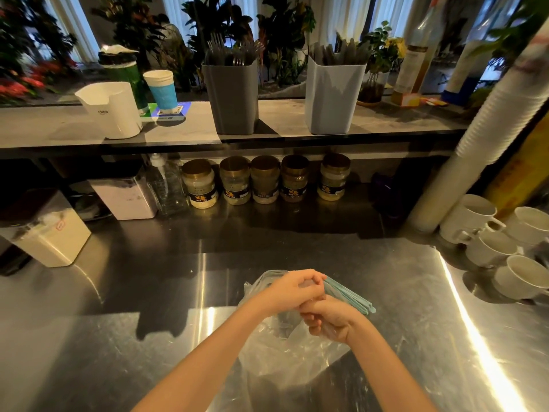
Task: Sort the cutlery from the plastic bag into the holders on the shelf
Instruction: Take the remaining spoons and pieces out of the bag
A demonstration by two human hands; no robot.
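Two bare forearms reaching in over a brushed steel counter [118, 337], streaked with glare. Beneath them, a crumpled clear plastic bag [285, 355], thin and glossy. Left hand [292, 288] curled from above, fingers closed around a bundle of slim, flat, pale blue plastic cutlery [352, 295] at the bag's mouth, handles jutting rightward. Right hand [329, 321] just below, touching the left, fingers clenched on the bag's film and seemingly the bundle's lower end. Farther back, under the shelf, five gold-lidded jars [264, 179] in a row; white mugs [487, 248] clustered at right. Up on the pale stone shelf [282, 117], a dark grey square holder [231, 99] full of forks and a light grey holder [334, 98] with flat handles. Beyond, leafy plants against bright windows.
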